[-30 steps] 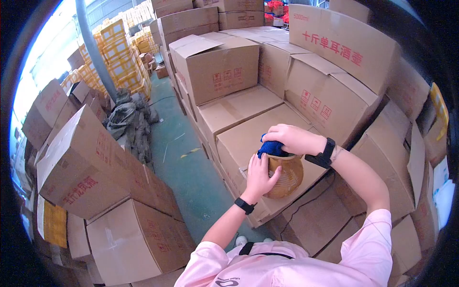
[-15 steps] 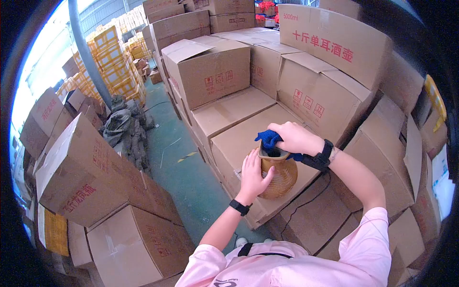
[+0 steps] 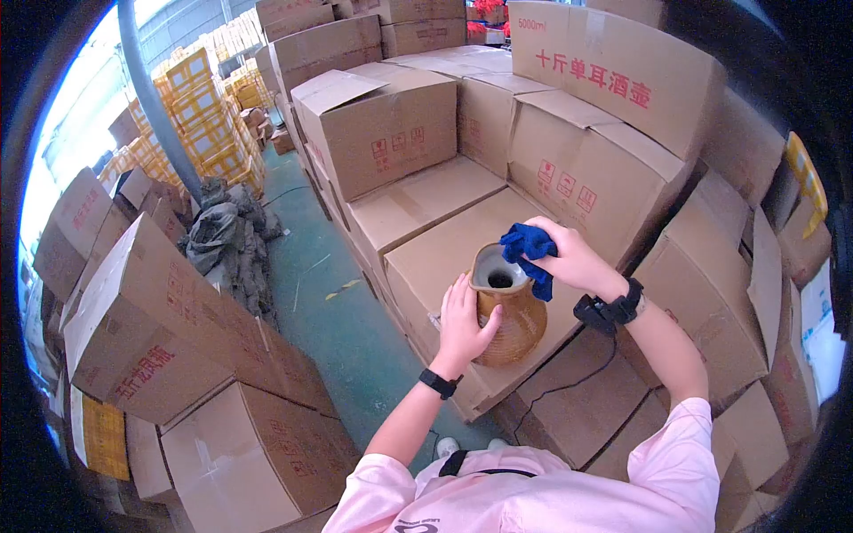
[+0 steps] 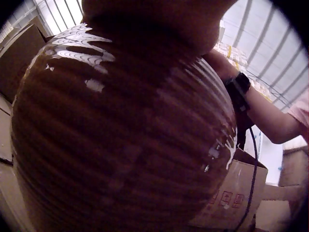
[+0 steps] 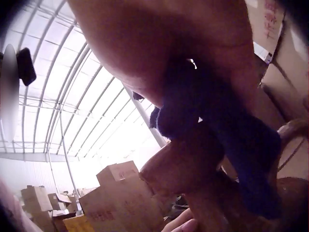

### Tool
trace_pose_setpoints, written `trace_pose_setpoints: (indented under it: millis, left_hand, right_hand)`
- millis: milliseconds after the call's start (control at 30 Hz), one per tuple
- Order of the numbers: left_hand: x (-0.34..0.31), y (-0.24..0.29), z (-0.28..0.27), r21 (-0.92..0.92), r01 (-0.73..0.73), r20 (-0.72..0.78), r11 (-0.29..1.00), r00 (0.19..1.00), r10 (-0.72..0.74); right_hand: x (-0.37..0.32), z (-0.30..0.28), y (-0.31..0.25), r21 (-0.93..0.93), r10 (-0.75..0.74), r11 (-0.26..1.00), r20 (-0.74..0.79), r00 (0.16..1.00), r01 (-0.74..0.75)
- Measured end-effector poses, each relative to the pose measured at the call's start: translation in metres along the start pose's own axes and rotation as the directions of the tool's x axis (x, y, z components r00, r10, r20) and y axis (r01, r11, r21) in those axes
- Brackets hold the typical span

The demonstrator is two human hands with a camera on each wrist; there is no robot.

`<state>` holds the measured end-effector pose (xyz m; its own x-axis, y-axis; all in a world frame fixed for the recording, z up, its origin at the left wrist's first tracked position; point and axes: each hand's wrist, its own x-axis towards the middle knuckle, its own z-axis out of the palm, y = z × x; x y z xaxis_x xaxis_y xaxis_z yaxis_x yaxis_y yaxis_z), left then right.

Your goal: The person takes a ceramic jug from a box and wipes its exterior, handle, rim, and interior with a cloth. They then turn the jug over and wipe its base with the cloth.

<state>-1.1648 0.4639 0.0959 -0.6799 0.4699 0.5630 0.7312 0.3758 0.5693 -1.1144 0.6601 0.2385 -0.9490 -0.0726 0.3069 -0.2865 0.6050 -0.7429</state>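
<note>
A brown ribbed jug (image 3: 517,333) with a pale glazed inside stands upright on a cardboard box (image 3: 444,258); its ribbed body fills much of the left wrist view (image 4: 125,130). Against the jug's left side rests the left hand (image 3: 464,324), fingers extended and thumb spread across the front. At the right of the mouth, the right hand (image 3: 577,259) grips a crumpled blue cloth (image 3: 530,246), part of which hangs down by the rim. The right wrist view shows the cloth (image 5: 246,150) dark below the hand.
Stacked cartons (image 3: 391,133) rise behind the jug, and more cartons (image 3: 169,329) stand at the left. Between them runs a green floor aisle (image 3: 324,302) with grey sheeting (image 3: 233,235) beside it. A thin black cable hangs below the right wrist.
The right hand has drawn the blue cloth out of the jug's mouth and moved it to the right, exposing the opening. The left hand remains on the jug's side.
</note>
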Motion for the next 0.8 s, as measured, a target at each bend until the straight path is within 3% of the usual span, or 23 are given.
trace_pose_setpoints:
  millis: [300, 400, 467, 533, 667, 733, 800]
  left_hand:
    - [-0.001, -0.002, 0.001, 0.009, 0.016, 0.014, 1.000, 1.000, -0.016]
    - [-0.002, -0.002, 0.001, 0.014, 0.021, 0.014, 1.000, 1.000, -0.022]
    - [0.000, -0.002, 0.000, 0.003, 0.014, 0.013, 1.000, 1.000, -0.014]
    - [-0.001, -0.001, 0.001, 0.010, 0.016, 0.019, 1.000, 1.000, -0.017]
    - [-0.001, 0.000, 0.003, 0.025, 0.006, 0.013, 1.000, 1.000, -0.006]
    - [-0.001, -0.002, 0.004, 0.031, 0.002, 0.020, 1.000, 1.000, -0.003]
    - [-0.002, 0.000, 0.004, 0.039, 0.014, 0.017, 0.999, 1.000, -0.015]
  right_hand:
    - [-0.028, -0.005, 0.044, 0.224, 0.078, 0.974, -0.213, 0.974, -0.029]
    - [-0.043, -0.005, 0.046, 0.530, 0.287, 0.840, -0.252, 0.924, -0.117]
    - [-0.055, -0.004, 0.054, 0.638, 0.375, 0.759, -0.266, 0.888, -0.129]
    - [-0.065, 0.000, 0.069, 0.729, 0.462, 0.675, -0.299, 0.835, -0.113]
    - [-0.079, 0.028, 0.085, 0.792, 0.470, 0.605, -0.443, 0.764, 0.087]
    - [-0.083, 0.051, 0.082, 0.729, 0.436, 0.683, -0.463, 0.772, 0.051]
    - [-0.082, 0.077, 0.066, 0.461, 0.208, 0.879, -0.597, 0.775, 0.119]
